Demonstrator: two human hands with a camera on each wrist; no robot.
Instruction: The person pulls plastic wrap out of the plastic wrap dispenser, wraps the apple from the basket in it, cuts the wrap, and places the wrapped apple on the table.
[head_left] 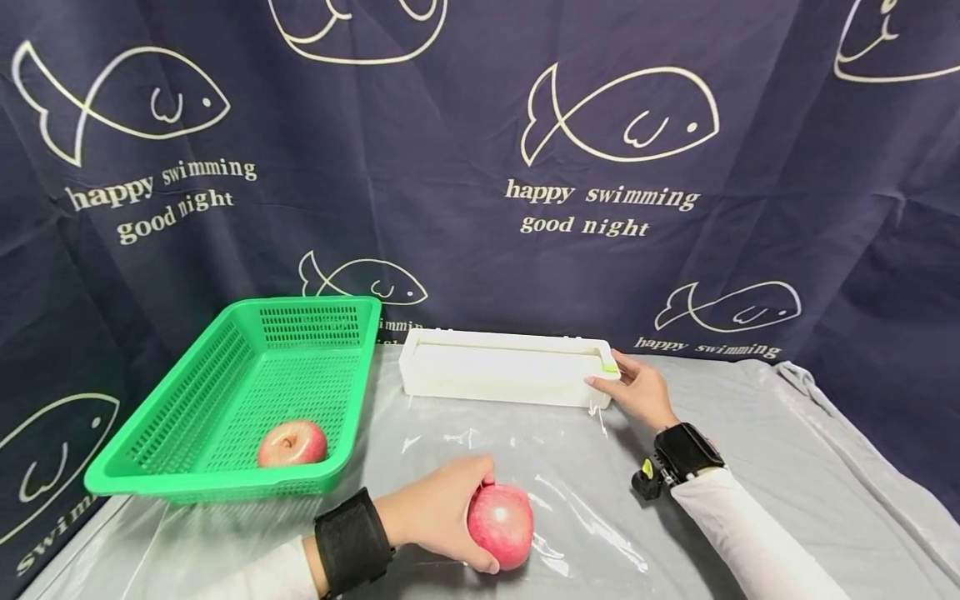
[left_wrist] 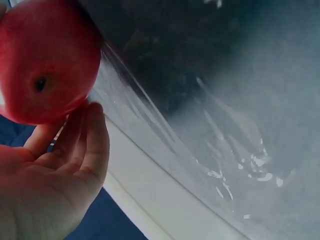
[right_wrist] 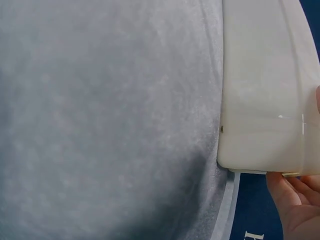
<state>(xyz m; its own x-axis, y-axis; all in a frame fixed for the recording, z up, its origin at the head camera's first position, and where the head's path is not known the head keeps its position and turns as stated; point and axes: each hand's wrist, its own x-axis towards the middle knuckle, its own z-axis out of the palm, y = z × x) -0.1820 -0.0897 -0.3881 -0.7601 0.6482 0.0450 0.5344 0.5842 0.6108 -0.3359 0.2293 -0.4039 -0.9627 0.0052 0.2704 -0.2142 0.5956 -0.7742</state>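
Observation:
My left hand [head_left: 446, 512] grips a red apple [head_left: 504, 527] at the front middle of the table, its fingers and thumb around the left side. In the left wrist view the apple [left_wrist: 47, 62] shows its dark-centred end above the fingers. Shiny, creased cling film [head_left: 555, 492] spreads over the cloth around the apple, in front of a long white cling film dispenser [head_left: 502, 375]. My right hand [head_left: 637, 390] holds the dispenser's right end by a small green piece, thumb in front and fingers behind. That white end [right_wrist: 265, 135] shows in the right wrist view.
A green slotted basket [head_left: 217, 482] stands on the left with another apple [head_left: 292, 443] in its near end. Grey cloth [head_left: 795, 467] covers the table. Behind rises a dark blue curtain [head_left: 465, 200] printed with white fish.

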